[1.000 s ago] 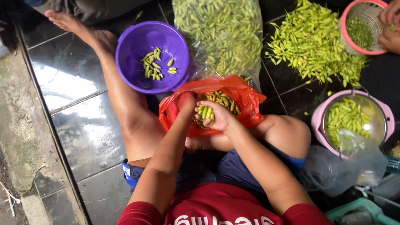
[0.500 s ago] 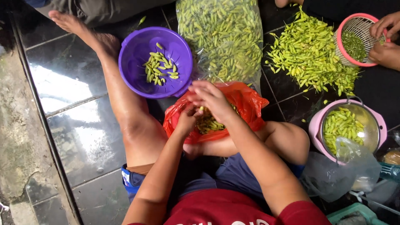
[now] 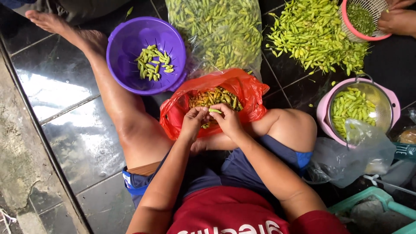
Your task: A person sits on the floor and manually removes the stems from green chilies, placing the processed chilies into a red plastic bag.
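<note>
Both hands meet over the mouth of a red plastic bag (image 3: 242, 93) that lies in the person's lap, and between them is a single green chili (image 3: 215, 111). The chili lies nearly level across the picture, its long axis running left to right; which end carries the stem I cannot tell, since the fingers cover both tips. The left hand (image 3: 193, 123) has its fingers curled and pinched on the chili's left end. The right hand (image 3: 227, 121) is likewise pinched, thumb and fingertips closed on the chili's right end, with the other fingers folded under. Just beyond the hands, inside the red bag, lies a heap of chilies (image 3: 212, 97), green mixed with yellowish ones, pointing every way. Past the left knee on the dark tiled floor (image 3: 69, 130) stands a purple colander (image 3: 145, 54) with a small cluster of green chilies in its bottom. A large clear bag (image 3: 216, 30) packed with green chilies lies beyond the red bag, touching it. To the right of that, a loose pile of chilies (image 3: 312, 34) spreads on the floor. Beside the right knee sits a pink colander (image 3: 359, 110) holding more chilies, with a crumpled clear bag draped over its near rim. At the top right corner another person's hand (image 3: 396, 21) rests on a pink basket (image 3: 362, 19) of green stems.
</note>
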